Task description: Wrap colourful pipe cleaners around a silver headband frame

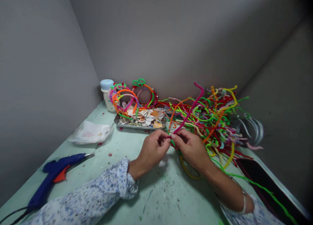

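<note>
Item one: magenta pipe cleaner, single, bent, held up above the surface. Its short lower end lay between the pinched fingers of the left hand, partly hidden there. The right hand gripped the same piece between thumb and fingers, just beside the left; the long end rose clear beyond them, slanting rightward to a crooked tip. Adjacent items: metal tray of shells, beyond the left hand; multicoloured heap of pipe cleaners, beyond the right; blue glue gun, well apart at far left
</note>
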Demonstrator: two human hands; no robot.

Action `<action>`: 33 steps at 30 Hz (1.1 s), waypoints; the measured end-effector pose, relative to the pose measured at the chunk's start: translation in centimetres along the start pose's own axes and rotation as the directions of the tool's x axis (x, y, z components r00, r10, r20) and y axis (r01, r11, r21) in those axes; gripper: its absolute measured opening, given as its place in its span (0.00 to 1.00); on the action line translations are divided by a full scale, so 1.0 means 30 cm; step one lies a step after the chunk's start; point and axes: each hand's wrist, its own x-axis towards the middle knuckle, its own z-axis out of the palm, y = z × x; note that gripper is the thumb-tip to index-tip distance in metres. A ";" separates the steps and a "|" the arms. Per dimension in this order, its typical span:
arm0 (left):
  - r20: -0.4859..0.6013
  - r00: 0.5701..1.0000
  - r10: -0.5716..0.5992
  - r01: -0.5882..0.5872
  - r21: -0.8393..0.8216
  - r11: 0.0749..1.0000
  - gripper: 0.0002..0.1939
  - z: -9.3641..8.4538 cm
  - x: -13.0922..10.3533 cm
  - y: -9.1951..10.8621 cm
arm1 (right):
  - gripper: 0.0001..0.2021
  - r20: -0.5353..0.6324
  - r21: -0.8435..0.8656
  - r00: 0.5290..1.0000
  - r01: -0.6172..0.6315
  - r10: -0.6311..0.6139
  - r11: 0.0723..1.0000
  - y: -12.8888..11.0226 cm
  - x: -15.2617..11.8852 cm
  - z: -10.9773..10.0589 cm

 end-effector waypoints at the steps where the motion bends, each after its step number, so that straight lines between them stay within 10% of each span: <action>1: 0.000 1.000 0.010 -0.010 0.007 1.000 0.05 0.001 -0.001 -0.002 | 0.11 0.001 -0.007 1.000 0.002 -0.002 1.000 0.000 0.000 0.000; 33: 0.009 0.998 0.056 -0.056 0.026 0.998 0.03 0.003 -0.006 0.002 | 0.11 0.002 0.048 0.999 -0.044 0.044 0.998 -0.002 0.000 0.008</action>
